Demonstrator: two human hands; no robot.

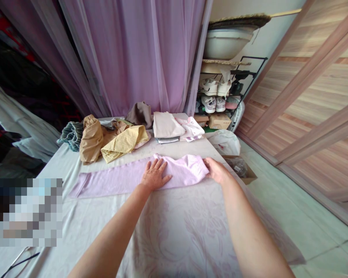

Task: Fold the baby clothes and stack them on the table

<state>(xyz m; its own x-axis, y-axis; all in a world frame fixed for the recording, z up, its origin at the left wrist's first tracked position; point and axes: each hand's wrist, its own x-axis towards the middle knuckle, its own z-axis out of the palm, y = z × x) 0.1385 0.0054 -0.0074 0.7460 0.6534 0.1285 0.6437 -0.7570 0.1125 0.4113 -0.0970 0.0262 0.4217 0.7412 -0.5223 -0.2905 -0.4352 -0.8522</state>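
A pair of lilac ribbed pants [113,179] lies lengthwise across the cloth-covered table, folded into a long strip with its gathered waistband at the right. My left hand [155,174] presses flat on the middle of the pants, fingers spread. At the waistband end, my right hand [216,170] has its fingers closed around the edge, the fingertips partly hidden by the fabric. Some wrinkles show in the fabric between the two hands, while the leg part to the left lies fairly smooth.
Behind the pants are a heap of crumpled clothes [124,143] at left and a folded stack [166,125] at right. A shoe rack [249,73] with a white basin [229,42] stands beyond. An open cardboard box [248,175] sits on the floor beside the table.
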